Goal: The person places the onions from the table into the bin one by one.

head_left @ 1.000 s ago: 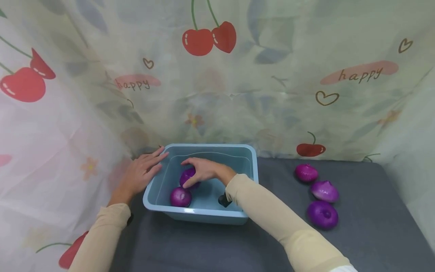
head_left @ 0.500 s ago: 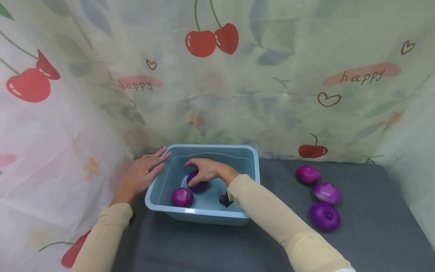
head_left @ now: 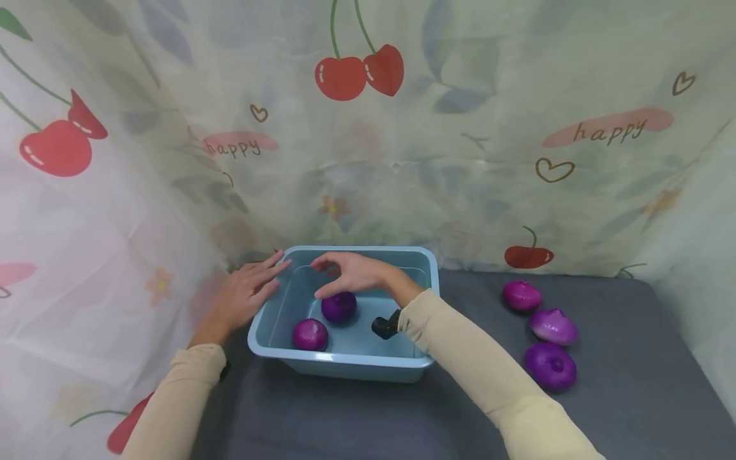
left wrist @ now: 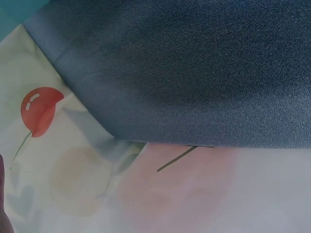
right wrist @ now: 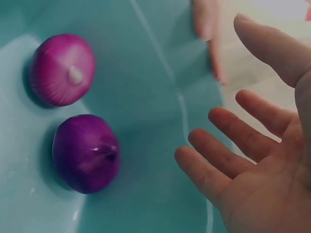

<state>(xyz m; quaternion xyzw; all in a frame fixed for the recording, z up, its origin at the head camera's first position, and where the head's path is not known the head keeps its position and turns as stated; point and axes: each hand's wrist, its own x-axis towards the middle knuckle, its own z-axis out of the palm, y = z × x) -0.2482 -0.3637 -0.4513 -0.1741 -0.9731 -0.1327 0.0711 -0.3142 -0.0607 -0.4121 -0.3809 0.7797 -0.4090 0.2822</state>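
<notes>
Two purple onions lie in the blue plastic basin [head_left: 374, 362]: a lighter one [head_left: 310, 335] at the front left and a darker one [head_left: 339, 309] just behind it. Above the darker onion [right wrist: 86, 154] is my right hand [head_left: 359, 273], its fingers spread and apart from it; the right wrist view shows nothing in the palm. At the basin's left rim rests my left hand [head_left: 244, 294], fingers straight over the edge. The left wrist view catches only a sliver of this hand.
Right of the basin, three more onions stand in a row on the dark grey cloth: a pinkish one [head_left: 522, 296], a pale-topped one [head_left: 553, 327] and a dark one [head_left: 550, 367]. A printed curtain [head_left: 402, 140] closes off the back and sides.
My right hand has let go of the darker onion and lifted off it. That onion now sits slightly farther right in the basin. The left hand has stayed at the rim.
</notes>
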